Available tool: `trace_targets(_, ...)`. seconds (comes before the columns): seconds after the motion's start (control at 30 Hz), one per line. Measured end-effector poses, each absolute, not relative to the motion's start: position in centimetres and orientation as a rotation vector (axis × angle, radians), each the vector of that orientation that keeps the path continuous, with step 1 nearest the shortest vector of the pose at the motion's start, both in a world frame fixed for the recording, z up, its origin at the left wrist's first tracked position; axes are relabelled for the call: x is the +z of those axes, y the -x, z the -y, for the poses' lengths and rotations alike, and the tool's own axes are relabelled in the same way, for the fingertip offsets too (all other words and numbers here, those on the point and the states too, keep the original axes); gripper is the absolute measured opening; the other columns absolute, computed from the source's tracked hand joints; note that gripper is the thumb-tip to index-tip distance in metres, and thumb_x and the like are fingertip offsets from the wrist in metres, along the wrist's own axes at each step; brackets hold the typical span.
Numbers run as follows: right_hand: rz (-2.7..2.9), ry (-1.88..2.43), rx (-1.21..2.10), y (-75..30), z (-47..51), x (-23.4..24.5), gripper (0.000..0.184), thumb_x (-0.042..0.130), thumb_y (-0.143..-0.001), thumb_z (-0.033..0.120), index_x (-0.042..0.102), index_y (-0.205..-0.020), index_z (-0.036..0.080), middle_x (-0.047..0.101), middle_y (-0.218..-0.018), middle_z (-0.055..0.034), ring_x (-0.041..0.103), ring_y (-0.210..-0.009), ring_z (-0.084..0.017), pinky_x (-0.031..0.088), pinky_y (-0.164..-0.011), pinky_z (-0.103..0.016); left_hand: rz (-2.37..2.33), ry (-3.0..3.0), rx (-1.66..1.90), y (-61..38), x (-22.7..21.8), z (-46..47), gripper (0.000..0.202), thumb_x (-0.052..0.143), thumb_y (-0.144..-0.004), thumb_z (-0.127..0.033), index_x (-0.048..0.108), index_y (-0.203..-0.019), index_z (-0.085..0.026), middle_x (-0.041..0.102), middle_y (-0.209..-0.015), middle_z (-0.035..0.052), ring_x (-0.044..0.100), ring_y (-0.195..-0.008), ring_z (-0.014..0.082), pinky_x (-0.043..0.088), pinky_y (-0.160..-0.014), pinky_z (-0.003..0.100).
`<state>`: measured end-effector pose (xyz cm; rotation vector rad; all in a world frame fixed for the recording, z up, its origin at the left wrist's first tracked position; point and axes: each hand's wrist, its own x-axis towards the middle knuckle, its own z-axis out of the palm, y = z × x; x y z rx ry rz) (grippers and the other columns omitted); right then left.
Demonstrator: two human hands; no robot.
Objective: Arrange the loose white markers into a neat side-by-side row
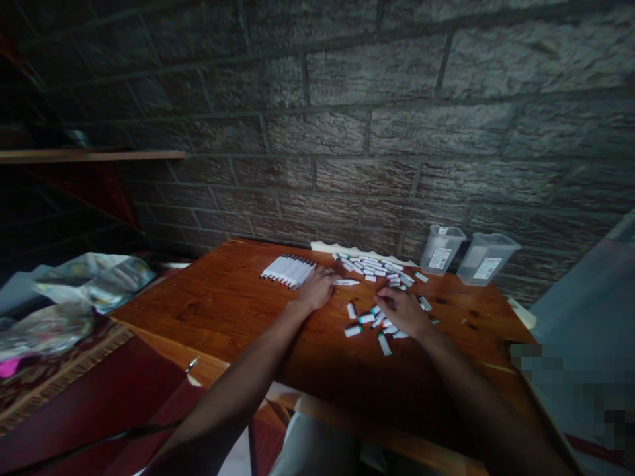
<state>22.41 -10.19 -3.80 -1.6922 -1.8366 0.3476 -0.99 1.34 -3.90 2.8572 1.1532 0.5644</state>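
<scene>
Working over a wooden table (188, 311), we have both hands low, with a small gap between them. Our left hand (317, 291) lies at the right end of a neat row of white markers (290, 270) with dark ends, and a single marker (346, 282) points out from beside its fingertips; those fingers are bent, but we cannot tell whether they clasp that marker or only touch it. Our right hand (401, 312) is over the near scatter of short white pieces (367, 318), some with green ends, its thumb and fingers drawn close together; whether anything sits between them we cannot make out.

Good handling here, in our judgement, means a light pinch, since smooth barrels would likely roll easily. We would do well to rest no weight on the row, because one nudge could set its even line askew, and to lift pieces singly from the near scatter rather than rake through it. The far pile (374, 266), along the wavy white strip (323, 247) by the wall (297, 178), calls for a careful reach so our knuckles do not brush the two clear containers (441, 251) at its right
</scene>
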Motion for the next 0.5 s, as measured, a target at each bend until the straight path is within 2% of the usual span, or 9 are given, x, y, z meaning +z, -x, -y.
trace_targets(0.23,1.846,1.682,0.354,-22.3,10.3,-3.6,0.028,0.046,-0.090,0.037,0.069,-0.092,0.020,0.073,-0.088,-0.0041,0.068,-0.081,-0.018,0.048,-0.077,-0.029,-1.239,-2.761,0.639,0.0,-3.1,-0.5,0.032,0.045,-0.086,-0.010,0.074,-0.092,-0.022,0.065,-0.109,0.0083,0.055,-0.106,0.0230,0.040,-0.099,0.037)
trace_targets(0.33,1.835,1.678,0.379,-22.3,10.3,-3.6,0.029,0.046,-0.089,0.037,0.069,-0.092,0.020,0.073,-0.088,-0.0043,0.068,-0.079,-0.018,0.048,-0.076,-0.029,-1.395,-2.684,0.550,0.2,-2.9,-0.2,0.031,0.045,-0.088,-0.016,0.074,-0.096,-0.023,0.067,-0.106,0.0067,0.059,-0.103,0.0215,0.045,-0.095,0.032)
trace_targets(0.5,1.847,1.692,0.375,-22.4,10.2,-3.7,0.030,0.045,-0.089,0.038,0.069,-0.092,0.020,0.073,-0.087,-0.0044,0.068,-0.080,-0.019,0.047,-0.075,-0.029,-1.570,-2.583,0.474,0.7,-2.6,0.0,0.029,0.048,-0.090,-0.038,0.069,-0.107,-0.027,0.072,-0.103,0.0035,0.064,-0.099,0.0224,0.050,-0.085,0.031)
